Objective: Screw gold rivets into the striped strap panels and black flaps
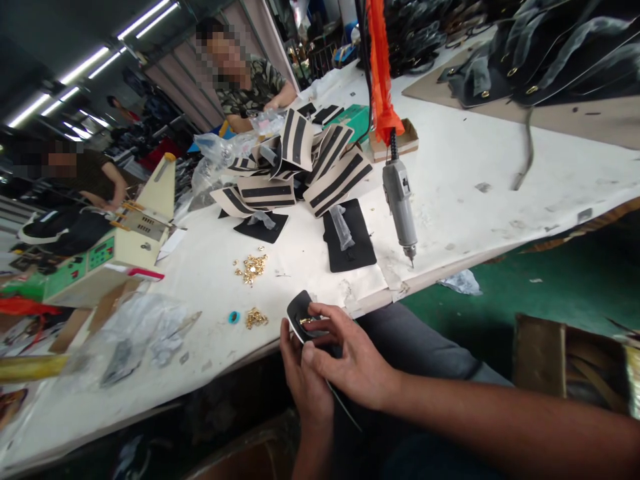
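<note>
Holding a black panel [299, 305] just off the near edge of the bench [310, 257]. It's smooth, dark, round-cornered, pale along the edge, with a small shiny gold fitting [305, 321] on its face; lower part hidden. Left hand [309, 390] closed around it. Right hand [357, 357] half curled, fingers at the fitting; can't tell if gripping.
</note>
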Tool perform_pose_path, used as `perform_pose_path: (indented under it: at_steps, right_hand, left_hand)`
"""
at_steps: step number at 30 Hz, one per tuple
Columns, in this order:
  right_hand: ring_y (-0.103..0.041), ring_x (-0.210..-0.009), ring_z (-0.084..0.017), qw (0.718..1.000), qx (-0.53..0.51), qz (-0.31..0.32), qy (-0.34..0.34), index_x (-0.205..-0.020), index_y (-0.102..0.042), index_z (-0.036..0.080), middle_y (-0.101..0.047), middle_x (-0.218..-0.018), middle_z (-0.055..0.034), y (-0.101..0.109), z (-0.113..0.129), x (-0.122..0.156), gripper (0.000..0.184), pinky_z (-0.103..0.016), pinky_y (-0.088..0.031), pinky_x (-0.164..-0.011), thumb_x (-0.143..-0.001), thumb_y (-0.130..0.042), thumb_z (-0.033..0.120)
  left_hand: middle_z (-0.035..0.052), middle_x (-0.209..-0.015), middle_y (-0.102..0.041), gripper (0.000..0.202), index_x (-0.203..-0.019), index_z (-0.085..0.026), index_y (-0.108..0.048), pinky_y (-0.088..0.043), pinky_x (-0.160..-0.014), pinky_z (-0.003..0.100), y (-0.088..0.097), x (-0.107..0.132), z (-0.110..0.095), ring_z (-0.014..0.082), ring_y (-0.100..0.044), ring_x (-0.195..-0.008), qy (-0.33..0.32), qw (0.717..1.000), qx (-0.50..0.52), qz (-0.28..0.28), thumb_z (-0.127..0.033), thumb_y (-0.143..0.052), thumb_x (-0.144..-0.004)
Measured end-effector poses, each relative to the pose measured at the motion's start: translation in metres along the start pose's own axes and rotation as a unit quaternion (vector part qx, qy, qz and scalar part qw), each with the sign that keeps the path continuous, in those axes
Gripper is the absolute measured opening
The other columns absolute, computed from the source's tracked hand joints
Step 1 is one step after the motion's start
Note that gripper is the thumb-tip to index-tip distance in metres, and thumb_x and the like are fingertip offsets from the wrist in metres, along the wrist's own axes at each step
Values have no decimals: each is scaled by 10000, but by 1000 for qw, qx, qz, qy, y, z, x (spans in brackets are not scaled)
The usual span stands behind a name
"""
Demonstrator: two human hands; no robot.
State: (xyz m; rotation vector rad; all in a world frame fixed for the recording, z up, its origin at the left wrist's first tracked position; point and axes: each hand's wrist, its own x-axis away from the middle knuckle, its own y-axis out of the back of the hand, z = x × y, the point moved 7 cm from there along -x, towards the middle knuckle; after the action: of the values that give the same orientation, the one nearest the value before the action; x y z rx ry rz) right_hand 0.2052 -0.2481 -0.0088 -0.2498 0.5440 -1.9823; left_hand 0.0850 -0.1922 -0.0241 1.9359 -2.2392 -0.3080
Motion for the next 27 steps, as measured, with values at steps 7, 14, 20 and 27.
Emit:
perform_pose_path:
  at_steps: [7,14,20,27]
  right_hand:
    - [-647,-1204,-240,999,32,-10,-11,-1399,-596,253,-642,-1309,-78,5,5,0,613,-398,-556,-1023,-823,-804,278]
    - [-679,-835,-205,996,27,-22,-86,-955,-752,179,-711,-892,-25,28,12,-15,180,-330,-551,-787,-891,-731,347]
    - [-700,-710,-200,980,-77,-37,-180,-1009,-733,185,-767,-847,-29,69,16,-29,260,-325,-579,-722,-839,-804,368]
    - [-721,-679,-206,974,-30,-19,-225,-1008,-735,173,-792,-859,-71,100,16,-49,270,-321,-603,-683,-788,-815,307]
  left_hand:
    - [155,-1561,-579,851,-1656,-230,-331,-563,-1083,412,-7,10,-9,340,-618,-1381,-9,999,-40,17,-546,-666,-941]
    - [179,-1637,-492,1014,-1680,-255,-255,-418,-1239,524,-24,22,-11,366,-503,-1497,-34,993,-105,39,-456,-811,-856]
    - [194,-1610,-513,844,-1607,-216,-388,-417,-1241,497,-37,9,-16,335,-517,-1480,-50,995,-54,67,-467,-776,-902]
    - [116,-1167,-731,834,-1548,-162,-460,-608,-857,313,-57,-30,-1,210,-764,-959,71,989,54,114,-433,-819,-846]
